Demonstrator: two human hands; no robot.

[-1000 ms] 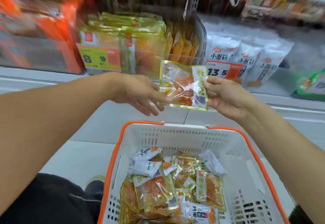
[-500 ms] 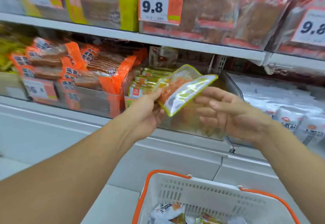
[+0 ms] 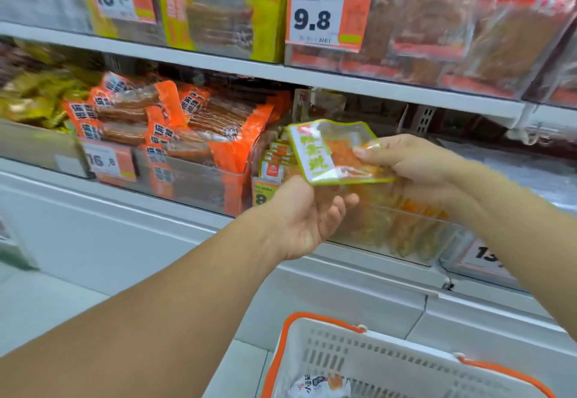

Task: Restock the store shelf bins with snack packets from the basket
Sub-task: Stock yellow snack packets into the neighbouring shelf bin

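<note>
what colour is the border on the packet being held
Yellow-green, around a clear packet with orange contents; head view.

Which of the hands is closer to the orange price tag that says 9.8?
The right. The right hand sits below the 9.8 tag, a little to its right, pinching the green-edged packet. The left hand is lower still, under the packet.

A green-edged clear snack packet [image 3: 331,154] with orange contents is held tilted above the clear shelf bin [image 3: 390,229] of matching packets; the white, orange-rimmed basket [image 3: 390,363] sits below
</note>
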